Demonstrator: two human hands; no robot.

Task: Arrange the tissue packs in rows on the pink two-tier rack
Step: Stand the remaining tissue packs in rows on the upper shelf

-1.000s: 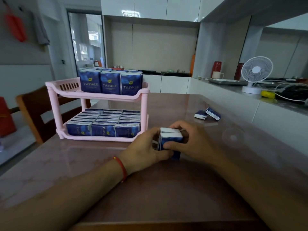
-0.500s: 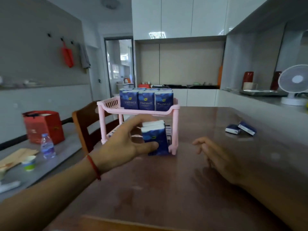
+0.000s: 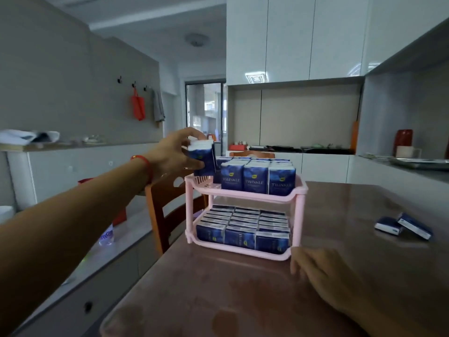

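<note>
The pink two-tier rack (image 3: pixel 298 205) stands on the brown table, both tiers filled with rows of dark blue tissue packs (image 3: pixel 256 178). My left hand (image 3: pixel 175 152) is stretched out above the rack's upper left corner, shut on a small upright stack of blue and white tissue packs (image 3: pixel 202 156). The held packs hover just over the empty left end of the top tier. My right hand (image 3: pixel 323 273) rests on the table with fingers apart, touching the rack's lower right front corner. Two loose tissue packs (image 3: pixel 403 226) lie on the table at the right.
A wooden chair (image 3: pixel 162 212) stands behind the rack at the table's left edge. A low side counter with a water bottle (image 3: pixel 107 235) runs along the left. The kitchen counter lies at the back right.
My left hand has lifted the stack of packs from in front of the lower tier up to the top tier's left end. My right hand has moved forward to the rack's base.
</note>
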